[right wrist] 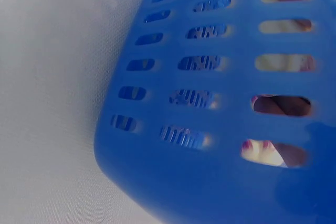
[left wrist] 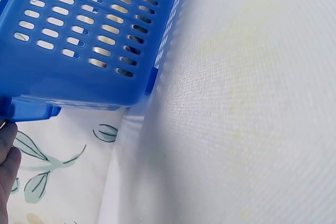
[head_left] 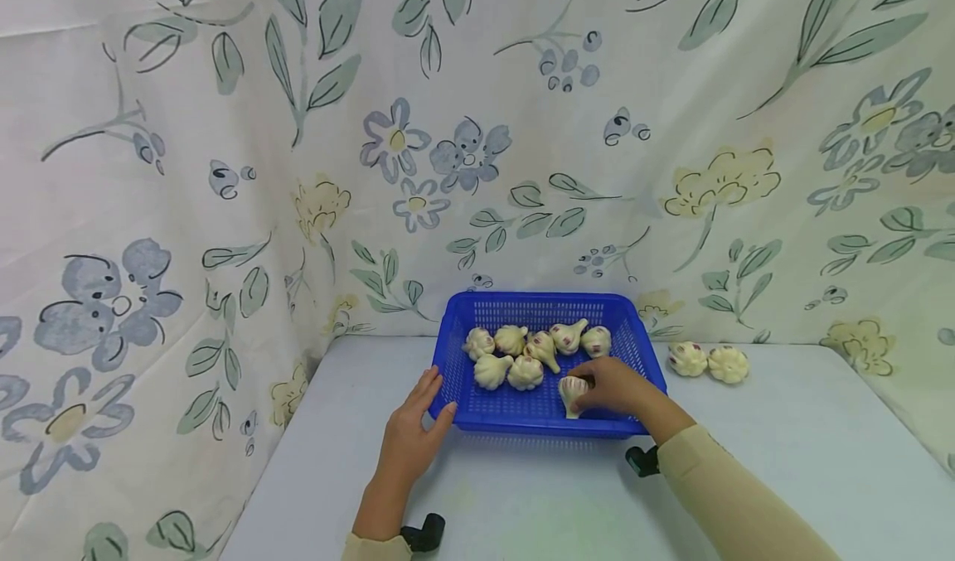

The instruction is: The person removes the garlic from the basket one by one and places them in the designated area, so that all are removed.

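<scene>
My right hand (head_left: 613, 385) reaches over the near right rim into a blue plastic basket (head_left: 515, 425) and pinches a garlic bulb (head_left: 572, 394) between thumb and fingers. The bulb's stem points toward me, low inside the basket. In the right wrist view, the bulb (right wrist: 262, 151) and parts of the fingers show through the slots of the basket wall (right wrist: 231, 192). My left hand (head_left: 412, 432) rests with extended fingers against the basket's left rim. Its fingertips (left wrist: 6, 142) appear beside the rim's end in the left wrist view. Several other garlic bulbs (head_left: 525, 373) lie grouped in the basket's left and back.
Two garlic bulbs (head_left: 688, 359) (head_left: 728, 365) sit side by side on the white table (head_left: 806, 453), right of the basket. A floral cloth (head_left: 477, 130) hangs behind the table and along its left side. A black wrist mount (head_left: 424, 534) juts from each forearm.
</scene>
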`<state>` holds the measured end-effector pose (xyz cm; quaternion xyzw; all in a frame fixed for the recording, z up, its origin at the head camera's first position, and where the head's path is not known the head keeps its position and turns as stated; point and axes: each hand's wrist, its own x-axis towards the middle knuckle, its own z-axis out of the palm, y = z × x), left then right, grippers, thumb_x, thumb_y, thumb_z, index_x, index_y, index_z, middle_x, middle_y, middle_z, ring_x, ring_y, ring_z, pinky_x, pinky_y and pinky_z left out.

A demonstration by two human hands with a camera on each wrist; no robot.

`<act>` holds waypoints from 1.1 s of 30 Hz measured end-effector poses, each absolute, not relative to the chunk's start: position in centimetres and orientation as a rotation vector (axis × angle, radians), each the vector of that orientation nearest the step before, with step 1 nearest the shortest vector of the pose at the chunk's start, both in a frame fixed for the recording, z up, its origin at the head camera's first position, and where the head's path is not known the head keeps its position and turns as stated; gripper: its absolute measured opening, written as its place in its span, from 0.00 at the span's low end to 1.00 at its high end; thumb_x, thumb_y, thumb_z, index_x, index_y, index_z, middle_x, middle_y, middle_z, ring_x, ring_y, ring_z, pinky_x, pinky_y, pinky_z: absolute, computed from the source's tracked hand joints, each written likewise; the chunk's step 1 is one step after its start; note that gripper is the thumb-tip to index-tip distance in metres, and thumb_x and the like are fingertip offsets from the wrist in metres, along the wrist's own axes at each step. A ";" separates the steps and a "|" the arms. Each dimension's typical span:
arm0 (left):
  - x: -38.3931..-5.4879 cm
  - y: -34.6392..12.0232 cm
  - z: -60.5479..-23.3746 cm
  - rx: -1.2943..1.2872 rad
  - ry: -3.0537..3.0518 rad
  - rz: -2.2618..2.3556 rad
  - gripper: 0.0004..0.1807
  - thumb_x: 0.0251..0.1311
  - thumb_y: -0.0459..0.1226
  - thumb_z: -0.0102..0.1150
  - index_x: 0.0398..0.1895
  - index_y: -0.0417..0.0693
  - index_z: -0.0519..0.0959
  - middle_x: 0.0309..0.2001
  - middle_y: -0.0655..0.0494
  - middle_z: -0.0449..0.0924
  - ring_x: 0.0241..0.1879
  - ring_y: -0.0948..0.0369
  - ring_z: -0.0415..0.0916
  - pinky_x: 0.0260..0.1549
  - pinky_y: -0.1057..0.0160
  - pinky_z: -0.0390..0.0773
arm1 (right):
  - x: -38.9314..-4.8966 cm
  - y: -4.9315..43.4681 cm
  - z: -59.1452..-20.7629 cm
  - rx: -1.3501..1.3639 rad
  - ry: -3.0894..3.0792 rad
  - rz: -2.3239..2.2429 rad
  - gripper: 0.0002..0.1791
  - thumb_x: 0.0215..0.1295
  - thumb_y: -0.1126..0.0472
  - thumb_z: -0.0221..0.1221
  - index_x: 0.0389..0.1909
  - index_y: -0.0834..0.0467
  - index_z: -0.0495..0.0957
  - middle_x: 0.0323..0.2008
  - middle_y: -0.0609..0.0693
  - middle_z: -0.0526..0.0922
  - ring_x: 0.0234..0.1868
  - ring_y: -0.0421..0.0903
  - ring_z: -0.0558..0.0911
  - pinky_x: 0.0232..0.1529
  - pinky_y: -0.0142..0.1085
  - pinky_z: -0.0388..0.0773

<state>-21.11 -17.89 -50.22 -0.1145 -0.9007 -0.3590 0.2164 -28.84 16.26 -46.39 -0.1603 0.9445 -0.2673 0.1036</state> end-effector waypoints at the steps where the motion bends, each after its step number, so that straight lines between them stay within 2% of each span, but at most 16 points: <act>1: -21.1 -17.9 -50.2 -0.316 -2.497 -0.998 0.30 0.67 0.51 0.58 0.67 0.44 0.73 0.72 0.59 0.66 0.72 0.58 0.62 0.65 0.53 0.67 | -28.9 16.3 -46.4 -0.476 2.788 -0.789 0.29 0.47 0.50 0.76 0.52 0.55 0.84 0.50 0.50 0.86 0.51 0.49 0.83 0.57 0.52 0.78; 6: -21.1 -17.9 -50.1 -0.314 -2.499 -1.008 0.30 0.67 0.51 0.57 0.67 0.44 0.73 0.72 0.60 0.65 0.72 0.58 0.62 0.66 0.52 0.67 | -28.8 16.2 -46.2 -0.484 2.783 -0.795 0.30 0.48 0.50 0.75 0.53 0.57 0.83 0.51 0.51 0.85 0.49 0.47 0.83 0.54 0.50 0.80; 21: -21.0 -17.9 -50.2 -0.322 -2.484 -1.006 0.30 0.67 0.50 0.58 0.66 0.44 0.73 0.71 0.59 0.66 0.72 0.58 0.62 0.65 0.53 0.67 | -28.9 16.2 -46.2 -0.483 2.810 -0.844 0.31 0.50 0.49 0.74 0.56 0.57 0.81 0.52 0.51 0.85 0.51 0.48 0.82 0.56 0.51 0.79; 28: -21.1 -17.9 -50.2 -0.341 -2.471 -1.001 0.30 0.67 0.50 0.58 0.66 0.43 0.73 0.71 0.58 0.66 0.71 0.58 0.62 0.64 0.53 0.68 | -28.7 16.8 -45.9 -0.483 2.911 -0.974 0.32 0.54 0.49 0.72 0.61 0.53 0.78 0.52 0.51 0.84 0.45 0.45 0.80 0.48 0.47 0.81; 33: -21.2 -18.0 -50.3 -0.344 -2.466 -0.995 0.30 0.66 0.49 0.60 0.66 0.43 0.73 0.71 0.58 0.67 0.71 0.57 0.63 0.64 0.52 0.68 | -28.2 17.2 -45.5 -0.444 2.995 -1.155 0.34 0.57 0.46 0.70 0.64 0.51 0.76 0.57 0.53 0.81 0.50 0.50 0.81 0.49 0.48 0.82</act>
